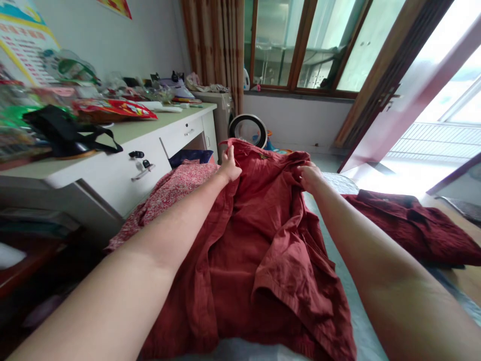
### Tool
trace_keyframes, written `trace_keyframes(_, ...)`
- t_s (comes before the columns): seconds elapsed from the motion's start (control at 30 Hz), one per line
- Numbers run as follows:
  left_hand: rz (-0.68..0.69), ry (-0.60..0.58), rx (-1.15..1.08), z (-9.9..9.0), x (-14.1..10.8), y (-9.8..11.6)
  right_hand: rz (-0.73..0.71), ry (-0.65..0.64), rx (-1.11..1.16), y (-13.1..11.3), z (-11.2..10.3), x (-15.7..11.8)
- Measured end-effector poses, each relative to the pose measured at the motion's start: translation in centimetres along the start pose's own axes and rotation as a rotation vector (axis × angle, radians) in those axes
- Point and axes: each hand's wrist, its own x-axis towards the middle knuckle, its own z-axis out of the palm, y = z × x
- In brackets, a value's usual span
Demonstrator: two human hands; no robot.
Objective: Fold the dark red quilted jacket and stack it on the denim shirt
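Note:
A rust-red garment (248, 250) with long sleeves is spread out over a pale cloth-covered surface, its collar end lifted at the far side. My left hand (230, 164) pinches the collar area at its left. At the right shoulder, my right hand (310, 175) grips the fabric between thumb and fingers. Both arms reach forward over the garment. One sleeve lies folded across the right part of the front. Pink floral fabric (180, 188) lies beside it on the left, and a folded dark red garment (406, 225) rests on the right.
Along the left runs a white desk (180, 123) with a green top, holding a black strapped object (60, 130), red packets (112, 109) and clutter. A round white-and-black object (261, 125) stands beyond the garment. Curtains and windows are behind; an open door (387, 100) is at right.

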Motion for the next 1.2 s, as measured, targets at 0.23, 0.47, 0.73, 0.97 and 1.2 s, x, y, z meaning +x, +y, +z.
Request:
trace_keyframes(0.23, 0.265, -0.437, 0.243, 1.4, -9.0, -1.0, 0.175, -0.148, -0.203, 0.0, -0.9, -8.0)
trace_keyframes(0.47, 0.565, -0.588, 0.188, -0.6, -21.8, 1.4, -0.166, -0.594, -0.720, 1.9, -2.9, -17.2)
trace_keyframes(0.73, 0.140, -0.746, -0.698, -1.4, -28.0, 4.8, -0.350, -0.171, -0.239, -1.8, -1.3, -18.7)
trace_keyframes(0.97, -0.136, -0.242, -0.830, 0.0, -29.0, 3.5, -0.279, -0.402, -0.151, -1.0, -2.1, -20.6)
trace_keyframes(1.2, 0.113, -0.030, 0.086, -1.5, -29.5, -1.4, 0.095, -0.171, -0.938, 5.9, -7.9, -21.0)
